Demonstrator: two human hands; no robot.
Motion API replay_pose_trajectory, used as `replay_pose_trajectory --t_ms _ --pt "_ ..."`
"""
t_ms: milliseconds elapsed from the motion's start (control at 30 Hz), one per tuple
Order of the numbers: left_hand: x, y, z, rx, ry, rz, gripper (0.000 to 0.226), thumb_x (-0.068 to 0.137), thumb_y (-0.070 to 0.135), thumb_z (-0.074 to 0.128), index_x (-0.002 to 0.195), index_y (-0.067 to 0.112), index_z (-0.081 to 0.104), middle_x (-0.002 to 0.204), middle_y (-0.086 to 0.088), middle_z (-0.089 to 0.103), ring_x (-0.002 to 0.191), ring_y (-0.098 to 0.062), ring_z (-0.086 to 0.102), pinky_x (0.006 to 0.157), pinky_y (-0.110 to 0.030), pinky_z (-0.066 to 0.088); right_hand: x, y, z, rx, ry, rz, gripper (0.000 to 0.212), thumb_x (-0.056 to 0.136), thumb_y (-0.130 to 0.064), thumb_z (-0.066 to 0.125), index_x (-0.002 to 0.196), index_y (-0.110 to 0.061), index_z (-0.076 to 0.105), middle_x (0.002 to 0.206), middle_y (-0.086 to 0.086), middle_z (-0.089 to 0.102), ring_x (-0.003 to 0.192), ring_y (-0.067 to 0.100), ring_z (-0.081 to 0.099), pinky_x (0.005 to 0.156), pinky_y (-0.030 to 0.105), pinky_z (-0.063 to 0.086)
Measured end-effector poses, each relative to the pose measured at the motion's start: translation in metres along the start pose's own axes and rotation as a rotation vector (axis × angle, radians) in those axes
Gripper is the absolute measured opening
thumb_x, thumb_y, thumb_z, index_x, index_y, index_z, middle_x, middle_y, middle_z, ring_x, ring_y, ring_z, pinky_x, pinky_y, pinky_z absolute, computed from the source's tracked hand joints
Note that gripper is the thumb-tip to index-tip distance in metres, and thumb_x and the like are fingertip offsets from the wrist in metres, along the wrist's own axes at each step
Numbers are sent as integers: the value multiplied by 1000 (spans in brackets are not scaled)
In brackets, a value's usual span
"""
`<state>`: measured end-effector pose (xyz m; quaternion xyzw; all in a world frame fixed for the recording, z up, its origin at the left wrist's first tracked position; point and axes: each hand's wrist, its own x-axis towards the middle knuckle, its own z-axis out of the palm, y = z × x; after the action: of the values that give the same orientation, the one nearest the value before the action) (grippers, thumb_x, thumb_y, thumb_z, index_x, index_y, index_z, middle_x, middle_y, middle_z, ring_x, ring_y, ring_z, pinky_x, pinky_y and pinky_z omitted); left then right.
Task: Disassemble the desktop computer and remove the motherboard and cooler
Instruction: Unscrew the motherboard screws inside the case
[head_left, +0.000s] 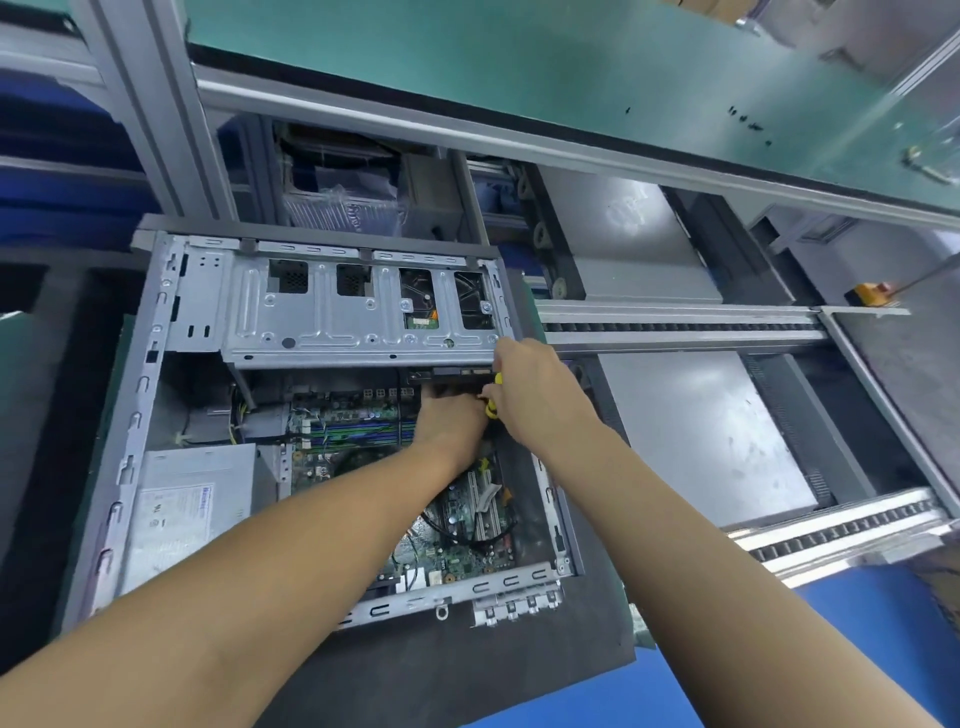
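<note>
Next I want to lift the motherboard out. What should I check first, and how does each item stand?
1. Case open: ok.
2. Drive cage clear of motherboard: not ok, it overhangs the far edge.
3. Cable off the board: not ok, it lies across.
4. Right hand grips yellow tool: ok.
5. Left hand clear of tool tip: cannot tell, tip hidden.

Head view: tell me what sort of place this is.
Probably an electronics disassembly line in a factory. A roller conveyor track runs alongside, aluminium profile posts frame the station, and an opened desktop case lies on a foam mat while the right hand grips a yellow screwdriver.
</note>
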<state>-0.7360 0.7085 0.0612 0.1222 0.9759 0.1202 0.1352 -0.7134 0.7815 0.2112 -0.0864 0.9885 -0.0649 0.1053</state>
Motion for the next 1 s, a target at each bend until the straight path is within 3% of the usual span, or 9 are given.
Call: replay_pose_trajectory --t_ms 167,367,533,733,900,1000 --pt "1 4 4 -62 4 -80 30 82 46 63 104 25 64 97 4 68 106 -24 59 106 -53 23 2 2 -5 13 -64 -53 24 90 5 56 109 -9 61 117 13 47 97 32 57 85 40 50" --pt "2 5 7 -135 -17 -110 44 84 43 63 122 21 56 109 0 66 115 -26 55 108 -58 20 6 -3 -3 29 -70 -80 15 98 -23 62 106 -11 67 115 13 48 99 32 58 92 39 49" --pt "-2 4 2 -143 -17 -115 34 83 38 64 112 21 61 105 1 67 115 -28 53 106 -54 22 9 -1 -1 -34 -35 -94 19 97 -13 61 114 -5 59 119 15 49 104 34 55 88 40 49" --pt "-5 7 -7 -78 -46 -83 37 86 37 65 118 20 62 111 -1 66 116 -27 53 108 -55 23 11 2 0 -98 -30 -85 19 95 -4 58 114 -6 58 118 14 48 106 32 52 89 40 49" --pt "-9 8 -12 -47 -49 -81 37 87 39 67 119 21 60 110 2 67 118 -25 53 109 -52 23 13 4 -3 -105 -34 -46 15 96 -9 57 110 -5 57 118 13 45 101 27 55 86 29 47" --pt "-9 9 -14 -34 -60 -74 41 89 41 65 123 21 57 114 2 65 119 -25 51 109 -53 23 11 3 -3 -125 -15 -9 18 95 -18 63 108 -5 60 117 12 45 103 28 55 83 33 49"
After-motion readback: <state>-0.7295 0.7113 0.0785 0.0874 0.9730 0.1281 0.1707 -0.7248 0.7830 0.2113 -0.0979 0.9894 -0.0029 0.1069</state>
